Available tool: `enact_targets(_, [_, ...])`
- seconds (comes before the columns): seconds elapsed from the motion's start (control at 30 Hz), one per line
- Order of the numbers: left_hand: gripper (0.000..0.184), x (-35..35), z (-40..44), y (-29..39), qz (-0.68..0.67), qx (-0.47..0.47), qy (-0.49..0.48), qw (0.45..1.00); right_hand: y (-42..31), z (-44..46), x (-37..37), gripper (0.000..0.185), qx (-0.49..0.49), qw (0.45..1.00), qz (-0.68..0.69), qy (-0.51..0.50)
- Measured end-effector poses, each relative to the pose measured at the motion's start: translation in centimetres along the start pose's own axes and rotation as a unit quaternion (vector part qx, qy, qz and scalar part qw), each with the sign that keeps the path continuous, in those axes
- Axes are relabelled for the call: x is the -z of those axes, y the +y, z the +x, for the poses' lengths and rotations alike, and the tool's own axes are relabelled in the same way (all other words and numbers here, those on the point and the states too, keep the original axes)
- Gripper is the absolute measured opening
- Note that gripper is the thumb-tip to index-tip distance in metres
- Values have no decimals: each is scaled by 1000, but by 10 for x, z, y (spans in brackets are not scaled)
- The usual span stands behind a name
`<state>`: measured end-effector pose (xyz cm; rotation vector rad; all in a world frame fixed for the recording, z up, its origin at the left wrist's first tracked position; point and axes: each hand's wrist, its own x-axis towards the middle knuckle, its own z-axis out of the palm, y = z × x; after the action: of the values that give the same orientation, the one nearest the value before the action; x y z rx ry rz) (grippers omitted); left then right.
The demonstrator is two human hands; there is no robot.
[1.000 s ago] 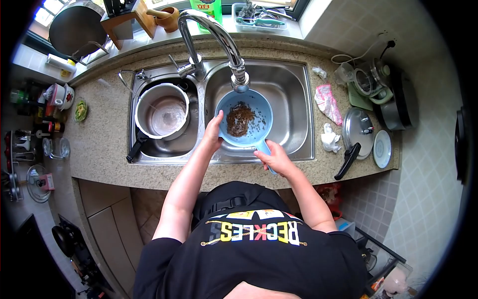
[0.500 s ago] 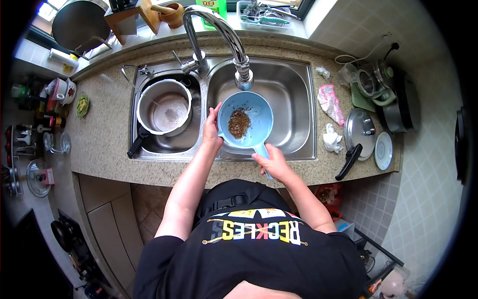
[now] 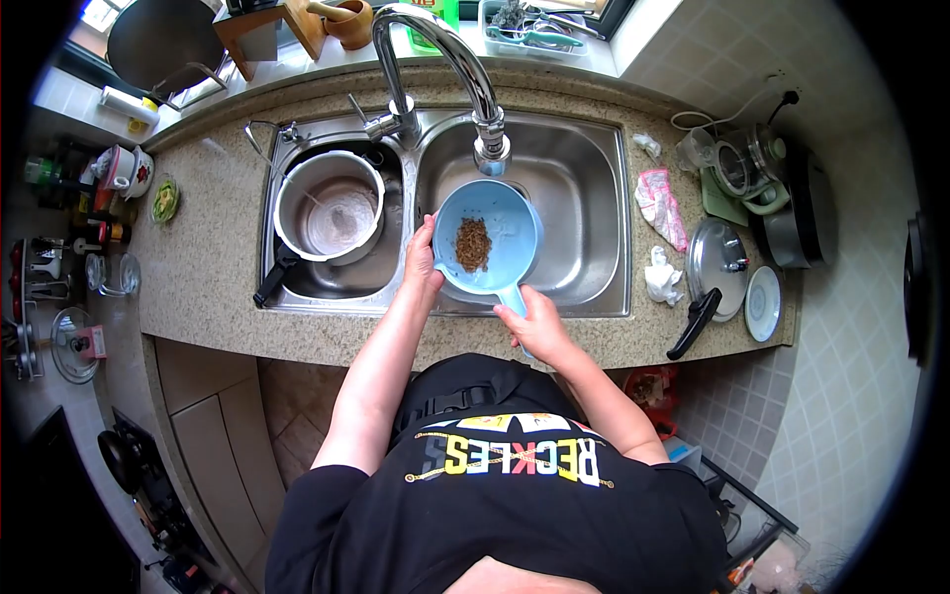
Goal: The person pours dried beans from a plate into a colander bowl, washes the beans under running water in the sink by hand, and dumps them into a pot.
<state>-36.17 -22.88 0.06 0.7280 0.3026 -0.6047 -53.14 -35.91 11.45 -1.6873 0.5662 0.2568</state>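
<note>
Pot (image 3: 341, 218) left of dipper (image 3: 517, 233), lid (image 3: 710, 269) right

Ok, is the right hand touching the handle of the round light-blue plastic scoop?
Touching. The head view shows the right hand gripping the handle, thumb across it.

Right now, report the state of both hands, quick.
Left hand: holding the blue scoop by its side.
Right hand: closed around the scoop's handle.

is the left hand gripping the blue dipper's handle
No, the right hand grips the blue dipper's handle; the left hand holds its bowl.
</note>
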Motion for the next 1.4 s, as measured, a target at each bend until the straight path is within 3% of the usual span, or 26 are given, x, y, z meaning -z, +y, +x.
enact_targets(0.67, [49, 1, 1, -3, -31, 20, -4, 999, -9, -4, -11, 32, 5, 998, -52, 23])
enact_targets(1.07, [40, 1, -1, -2, 30, -7, 17, 999, -7, -3, -11, 27, -6, 999, -49, 10])
enact_targets(1.4, [42, 2, 1, -1, -52, 47, 22, 997, -13, -4, -11, 29, 7, 997, -70, 12])
